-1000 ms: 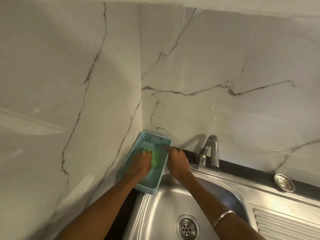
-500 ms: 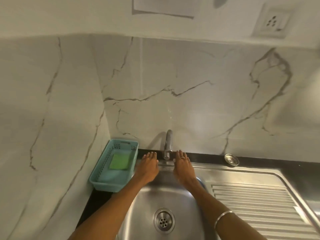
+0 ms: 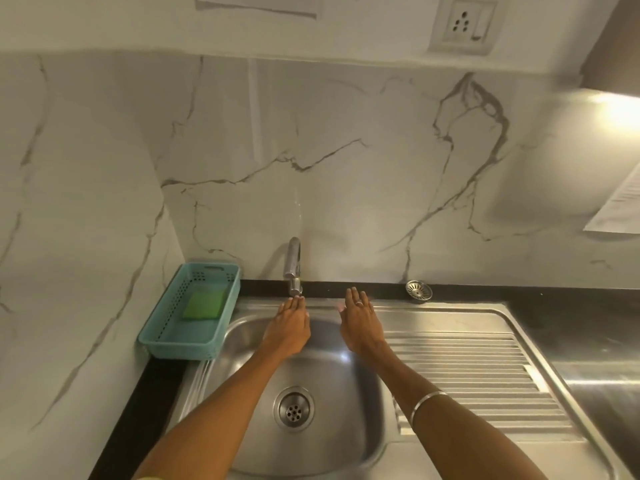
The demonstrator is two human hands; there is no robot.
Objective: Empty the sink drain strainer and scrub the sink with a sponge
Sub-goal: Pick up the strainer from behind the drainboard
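Both hands are extended over the stainless steel sink (image 3: 242, 341), palms down, fingers straight and together. The left hand (image 3: 289, 329) lies directly below the tap (image 3: 293, 268), its fingertips (image 3: 298, 299) at or just short of the tap's base; contact cannot be confirmed. Its grip is released and it holds nothing. The right hand (image 3: 360, 323) lies just beside it, to the right of the tap and clear of it, with a ring on one finger; its grip is likewise released and empty. A metal bangle (image 3: 426, 403) sits on the right forearm.

The green sponge (image 3: 204, 304) lies flat inside a teal perforated basket (image 3: 166, 344) that stands on the black table (image 3: 138, 410) in the corner, against the left wall and touching the sink's left rim. The sponge occupies the far half of the basket and is apart from both hands.

The drain strainer (image 3: 418, 291) rests out of the sink, on the black table strip behind the drainboard (image 3: 485, 375), against the marble backsplash (image 3: 346, 202) and well to the right of the right hand. Whether it holds debris cannot be told. The drain opening (image 3: 293, 409) at the basin floor shows a perforated metal plate and lies between the two forearms. No water flow is discernible from the tap.

A wall socket (image 3: 462, 24) is mounted above the backsplash.
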